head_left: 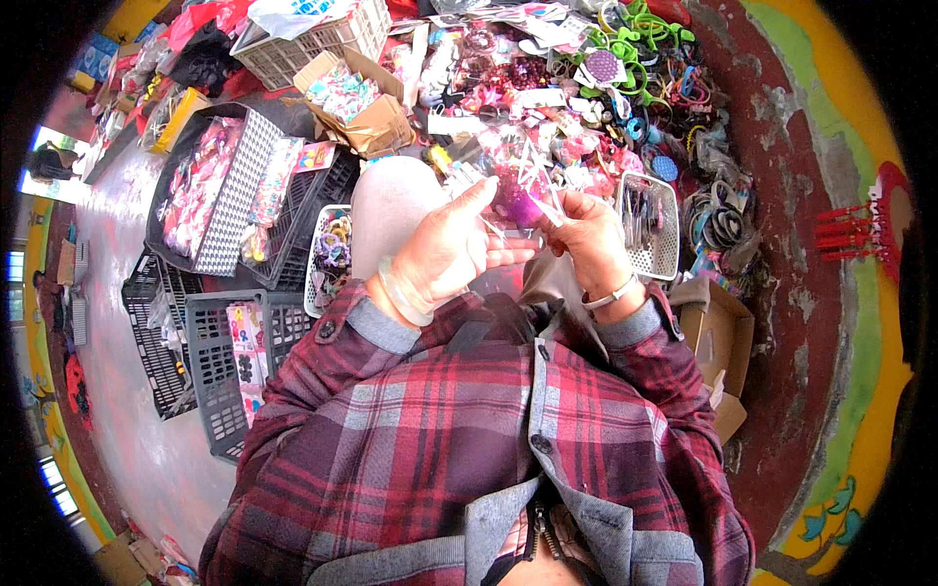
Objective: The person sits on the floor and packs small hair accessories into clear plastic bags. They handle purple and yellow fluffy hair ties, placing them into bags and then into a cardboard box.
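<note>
In front of my lap, my right hand (586, 239) pinches a shiny purple piece (520, 203) with thin white strips hanging across it. It looks like a hair accessory, but its exact kind does not show. Beside it, my left hand (445, 239) is turned palm up, thumb raised and fingers stretched toward the purple piece. Nothing is gripped in that palm; whether its fingertips touch the piece I cannot tell. Just beyond both hands lies a wide heap of hair accessories (572, 137), with green headbands (635, 44) at its far side.
A white basket (667, 186) with cards stands right of my hands, a small white basket (315, 283) of hair ties left of my knee. Grey crate (210, 332), patterned box (234, 186), and cardboard box (386, 127) of packets sit leftward. An opened carton (740, 337) lies near my right elbow.
</note>
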A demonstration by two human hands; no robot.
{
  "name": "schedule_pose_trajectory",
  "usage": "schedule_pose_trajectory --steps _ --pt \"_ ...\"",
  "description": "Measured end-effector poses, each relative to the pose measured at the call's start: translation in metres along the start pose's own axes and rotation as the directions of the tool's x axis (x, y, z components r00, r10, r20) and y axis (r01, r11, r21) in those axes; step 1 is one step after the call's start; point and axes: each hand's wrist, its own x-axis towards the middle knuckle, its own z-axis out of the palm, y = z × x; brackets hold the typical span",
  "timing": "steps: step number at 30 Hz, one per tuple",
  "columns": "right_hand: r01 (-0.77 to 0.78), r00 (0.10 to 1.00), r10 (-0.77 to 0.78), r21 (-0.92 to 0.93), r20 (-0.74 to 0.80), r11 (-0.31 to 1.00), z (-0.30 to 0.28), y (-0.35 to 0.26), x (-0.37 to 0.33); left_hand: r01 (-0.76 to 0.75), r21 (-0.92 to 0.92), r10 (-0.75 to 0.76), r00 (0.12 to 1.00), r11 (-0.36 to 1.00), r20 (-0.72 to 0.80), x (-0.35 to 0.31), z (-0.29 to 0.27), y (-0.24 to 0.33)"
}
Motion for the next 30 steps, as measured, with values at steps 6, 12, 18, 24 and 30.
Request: schedule_pose_trajectory --steps 6,12,18,24,30 --pt "-0.006 0.999 0.004 -0.036 -0.05 0.999 0.002 0.001 -0.003 -0.03 0.143 0.03 1.0 0.989 0.006 0.0 -0.002 -0.007" --pt "0.058 0.995 -0.065 -0.086 -0.078 0.995 0.008 0.0 -0.003 -0.124 0.164 0.142 0.985 0.979 -0.101 0.001 0.002 -0.012" --pt "0.016 0.999 -0.018 -0.04 -0.032 0.999 0.006 0.003 -0.002 -0.102 0.173 0.117 0.99 0.98 -0.081 0.002 -0.003 -0.013" --pt "0.003 0.993 -0.003 0.006 -0.121 1.0 0.015 0.0 -0.006 -0.096 0.28 0.111 0.993 0.955 -0.037 0.001 0.002 -0.016" --pt "0.116 0.983 -0.107 0.053 -0.15 0.992 0.009 0.013 -0.002 -0.079 0.218 0.071 0.996 0.973 0.044 0.002 -0.002 -0.022"
